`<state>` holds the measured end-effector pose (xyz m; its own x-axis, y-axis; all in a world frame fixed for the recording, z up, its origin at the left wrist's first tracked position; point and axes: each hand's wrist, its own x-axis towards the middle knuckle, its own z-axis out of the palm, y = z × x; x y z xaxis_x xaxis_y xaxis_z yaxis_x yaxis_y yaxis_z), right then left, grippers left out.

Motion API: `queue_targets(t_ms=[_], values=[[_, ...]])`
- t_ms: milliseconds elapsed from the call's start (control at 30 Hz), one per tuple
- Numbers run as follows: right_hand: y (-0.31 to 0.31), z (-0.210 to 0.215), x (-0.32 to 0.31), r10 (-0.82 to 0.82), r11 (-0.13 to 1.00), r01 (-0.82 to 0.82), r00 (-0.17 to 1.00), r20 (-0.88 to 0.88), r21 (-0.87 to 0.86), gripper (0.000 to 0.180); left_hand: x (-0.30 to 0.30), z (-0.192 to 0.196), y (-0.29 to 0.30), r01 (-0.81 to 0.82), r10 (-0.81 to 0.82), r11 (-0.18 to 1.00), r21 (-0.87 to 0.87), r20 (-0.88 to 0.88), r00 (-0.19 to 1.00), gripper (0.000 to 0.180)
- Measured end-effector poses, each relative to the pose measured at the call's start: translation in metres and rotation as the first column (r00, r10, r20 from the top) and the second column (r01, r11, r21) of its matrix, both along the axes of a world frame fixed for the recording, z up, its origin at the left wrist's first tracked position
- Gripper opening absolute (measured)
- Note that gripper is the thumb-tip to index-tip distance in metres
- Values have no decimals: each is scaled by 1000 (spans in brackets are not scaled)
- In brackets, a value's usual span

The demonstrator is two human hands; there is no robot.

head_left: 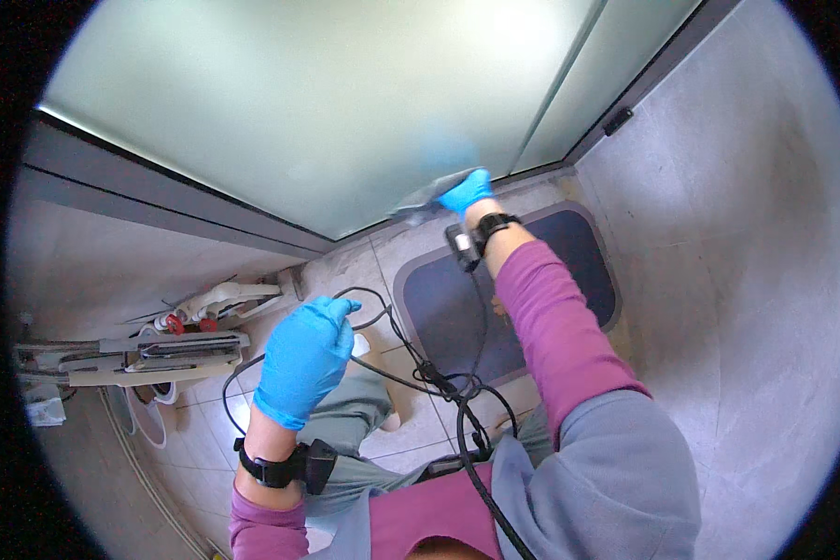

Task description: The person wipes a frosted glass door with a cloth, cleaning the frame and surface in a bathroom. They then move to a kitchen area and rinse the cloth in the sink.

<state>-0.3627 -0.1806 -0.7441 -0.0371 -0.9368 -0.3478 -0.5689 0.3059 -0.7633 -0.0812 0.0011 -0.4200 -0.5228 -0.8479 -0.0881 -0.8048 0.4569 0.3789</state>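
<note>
My right hand point(467, 191), in a blue glove, is closed on a grey cloth point(425, 196) at the bottom edge of a frosted glass panel point(317, 121). The cloth hangs to the left of the fingers, close to the dark lower frame. My left hand point(306, 355), also gloved in blue, is held up in front of me with its fingers curled. A black cable point(397, 322) passes right beside it; whether anything is inside the fingers is hidden. Each wrist wears a black strap with a small device.
A dark grey mat point(541, 280) with a light border lies on the tiled floor point(406, 439). At left, a pale rack point(159, 359) with red round parts stands by the wall. Tangled cables hang before my waist. A grey tiled wall point(719, 233) rises at right.
</note>
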Motion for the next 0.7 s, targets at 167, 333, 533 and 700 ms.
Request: queue_targets(t_ms=[167, 333, 533, 700], values=[[-13, 7, -129, -504, 695, 685, 247, 828, 219, 35, 9, 0, 3, -13, 9, 999, 50, 72, 997, 22], [-26, -14, -121, -268, 572, 749, -213, 940, 333, 47, 3, -2, 8, 1, -8, 995, 95, 69, 998, 23], [-13, -45, -60, -436, 634, 549, -327, 839, 544, 46, 6, -4, 4, 46, -51, 995, 92, 60, 997, 26], [-17, -28, -157, -455, 484, 785, -152, 877, 387, 41, 8, -4, 5, 47, -55, 994, 100, 71, 996, 30]])
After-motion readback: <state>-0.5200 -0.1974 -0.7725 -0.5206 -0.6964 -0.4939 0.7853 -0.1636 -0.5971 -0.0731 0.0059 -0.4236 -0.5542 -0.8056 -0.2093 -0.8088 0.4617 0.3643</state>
